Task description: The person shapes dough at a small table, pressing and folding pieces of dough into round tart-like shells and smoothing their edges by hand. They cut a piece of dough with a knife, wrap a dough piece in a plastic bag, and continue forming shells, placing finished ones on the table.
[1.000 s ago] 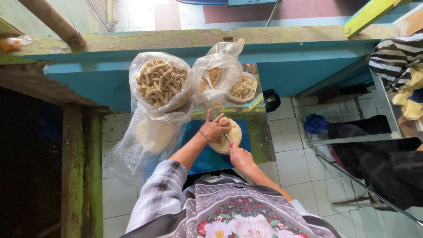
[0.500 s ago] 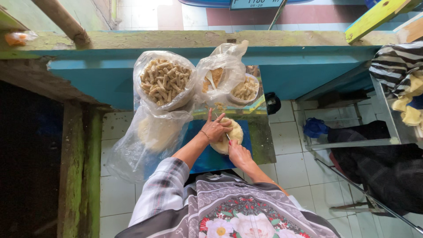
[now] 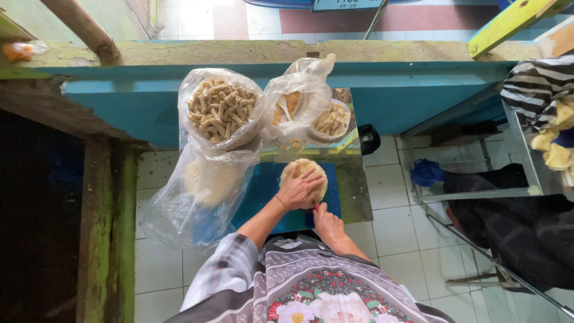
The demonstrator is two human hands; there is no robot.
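A pale round wrapper [image 3: 302, 172] lies on a blue board [image 3: 263, 200] in front of me. My left hand [image 3: 299, 190] rests palm down on its near side, fingers spread over it. My right hand [image 3: 326, 220] sits just below on the board's near edge, fingers curled; whether it holds anything is hidden. Beyond the wrapper stands a clear bag of rolled, stick-shaped snacks [image 3: 218, 110]. To its right a second clear bag [image 3: 296, 104] holds orange-brown filling, and a small bowl of pale pieces [image 3: 332, 122] sits beside it.
A large crumpled clear bag [image 3: 191, 191] hangs off the board's left side. A blue wall with a mossy ledge [image 3: 287, 54] runs across the back. At right are a metal-framed rack [image 3: 478, 173], dark cloth [image 3: 514, 233] and a striped cloth [image 3: 538, 87]. White tiles [image 3: 394, 209] cover the floor.
My left hand has gone from pinching the wrapper's edge to lying flat on it. My right hand has drawn back from the wrapper toward me.
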